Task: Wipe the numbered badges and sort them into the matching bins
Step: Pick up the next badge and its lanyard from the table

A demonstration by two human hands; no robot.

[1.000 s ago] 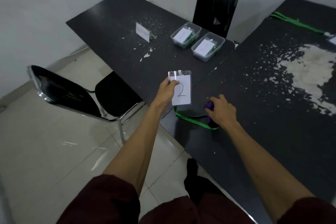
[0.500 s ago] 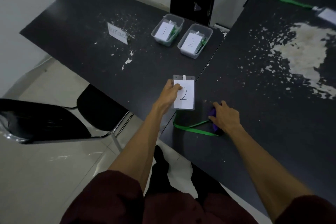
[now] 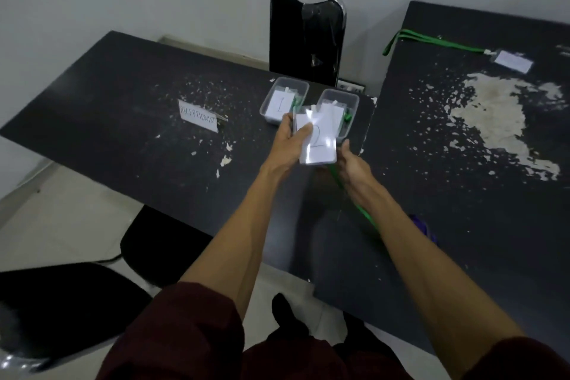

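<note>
The left hand (image 3: 291, 143) holds the badge (image 3: 319, 145) marked with a 2. The thumb presses on the front face and the other fingers are behind it, so the badge is pinched firmly and lifted above the tabletop (image 3: 123, 102). The right hand (image 3: 351, 166) is just under the lower right corner of the badge, with the thumb pointing up. Its other fingers are hidden, so I cannot tell if they close on the green lanyard (image 3: 364, 216), which hangs from the badge and runs back beside the right forearm. The purple cloth (image 3: 424, 228) lies on the tabletop well behind the right fingers, and no hand touches it.

The wiping of this badge seems finished, and the step in hand is the sorting. Just beyond the left fingertips is the bin with the 1 (image 3: 265, 105). Directly beyond the held badge is the second bin (image 3: 340, 92). Its card is mostly covered, so its number cannot be read, but it is probably the matching one.

The next move needs a short reach forward over the second bin and a release of the thumb. The lanyard should be gathered in also, or it may hang over the rim and pull the badge out.
</note>
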